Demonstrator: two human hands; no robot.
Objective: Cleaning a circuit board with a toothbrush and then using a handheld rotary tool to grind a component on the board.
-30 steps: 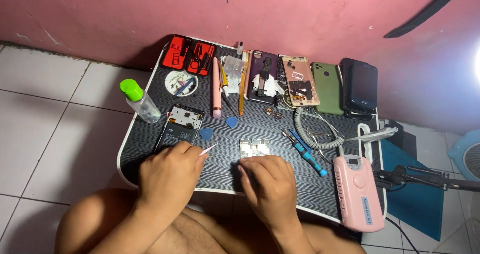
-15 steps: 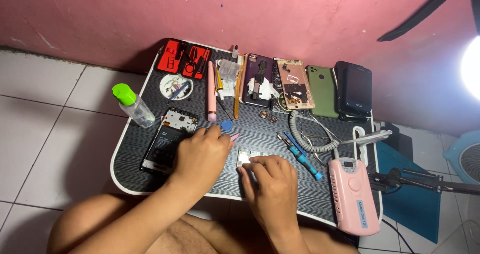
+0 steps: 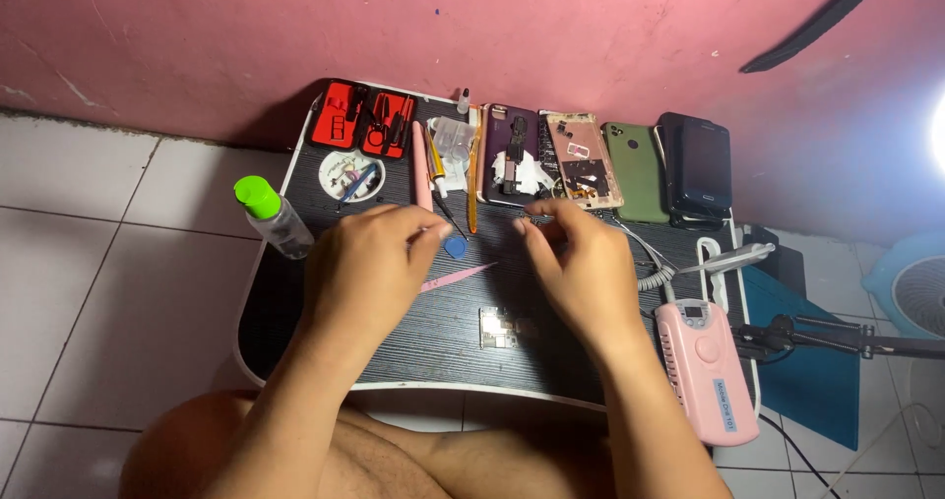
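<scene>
One black lap table [image 3: 463, 361] fills the view, set on white floor tiles against a pink wall

Both hands have moved up from its 6 o'clock edge to the middle. The left hand [image 3: 369, 263] hovers at about 9 o'clock from centre, fingers curled in and thumb pressed to forefinger, with nothing that I can make out between them. The right hand [image 3: 576, 268] hovers at about 2 o'clock from centre, fingers bent and tips drawn together near the foot of the opened phones; I cannot tell whether it grips anything

A long pink device [image 3: 704, 361] lies at 4 o'clock, with a small display window at its top end and a narrow blue label near its lower end. Four phones and phone backs run along 12 to 2 o'clock: purple [image 3: 509, 150], rose [image 3: 583, 159], green [image 3: 638, 169], black [image 3: 697, 159]. A red rectangular tool case [image 3: 362, 120] lies open at 11 o'clock; a clear bottle with a green cap [image 3: 271, 216] lies tilted at 9 o'clock, beside a white round dish [image 3: 349, 174]

The small silver board [image 3: 497, 328] that the hands worked over a second ago now lies uncovered at 6 o'clock, apart from both. The pink pry tool [image 3: 458, 278], then in the left hand, now lies flat at centre just under that hand, so the prying grip has been let go. The blue pick [image 3: 455, 247] lies just above it
</scene>
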